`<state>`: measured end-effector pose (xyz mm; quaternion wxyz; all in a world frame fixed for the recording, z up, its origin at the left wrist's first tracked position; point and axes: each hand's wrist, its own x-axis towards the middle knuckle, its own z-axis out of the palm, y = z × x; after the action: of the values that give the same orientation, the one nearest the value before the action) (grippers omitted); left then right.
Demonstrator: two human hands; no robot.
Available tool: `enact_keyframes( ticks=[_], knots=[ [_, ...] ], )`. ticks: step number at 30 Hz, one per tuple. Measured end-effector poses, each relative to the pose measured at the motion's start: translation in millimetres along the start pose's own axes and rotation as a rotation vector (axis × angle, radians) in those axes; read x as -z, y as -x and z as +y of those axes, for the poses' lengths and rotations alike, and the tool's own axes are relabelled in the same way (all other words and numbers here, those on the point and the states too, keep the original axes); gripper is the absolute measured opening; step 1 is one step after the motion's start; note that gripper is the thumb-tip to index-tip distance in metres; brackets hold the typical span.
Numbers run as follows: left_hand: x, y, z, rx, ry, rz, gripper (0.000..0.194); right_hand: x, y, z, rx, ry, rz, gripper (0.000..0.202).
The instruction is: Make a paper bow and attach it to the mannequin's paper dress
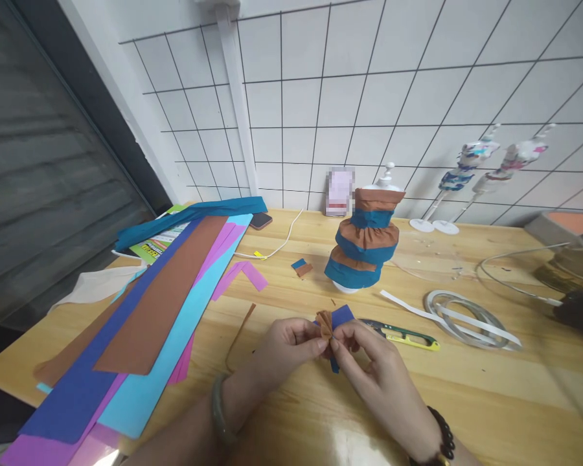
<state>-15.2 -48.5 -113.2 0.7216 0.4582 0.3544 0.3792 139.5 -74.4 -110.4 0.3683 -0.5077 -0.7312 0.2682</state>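
Near the table's front middle, my left hand (294,346) pinches a small gathered piece of brown crepe paper (324,323) from its left side. My right hand (374,359) is closed on the same piece from the right, thumb and fingertips at its pleated centre. Blue paper pieces (342,315) show behind and below my fingertips. Beyond my hands stands a small dress form (366,239) wrapped in brown and teal bands. A green and yellow cutter (411,336) lies right beside my right hand.
Long paper strips in brown (170,298), blue, cyan and purple cover the table's left side. A coiled white strip (466,318) lies at the right. Two small decorated figures on stands (466,168) are at the back right. A phone (261,221) lies at the back.
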Motion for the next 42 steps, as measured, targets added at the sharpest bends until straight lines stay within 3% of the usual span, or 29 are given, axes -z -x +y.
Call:
enact_keyframes(
  ticks=[14,26,35,42],
  knots=[
    [8.9,-1.1,-8.5,0.024,-0.033,0.026,0.023,-2.1,2.0,4.9,0.039,-0.022,-0.007,0.008],
    [12.2,-1.2,-11.7,0.030,0.040,0.044,0.021,1.2,3.0,0.3,0.029,-0.107,-0.049,0.013],
    [15.1,-2.8,-15.0,0.068,0.045,0.010,0.024,-3.7,0.7,3.3,-0.138,-0.266,-0.047,0.021],
    [5.4,-0.7,-4.0,0.051,-0.004,0.010,0.022,-11.2,3.5,7.5,-0.194,-0.132,-0.012,0.024]
  ],
)
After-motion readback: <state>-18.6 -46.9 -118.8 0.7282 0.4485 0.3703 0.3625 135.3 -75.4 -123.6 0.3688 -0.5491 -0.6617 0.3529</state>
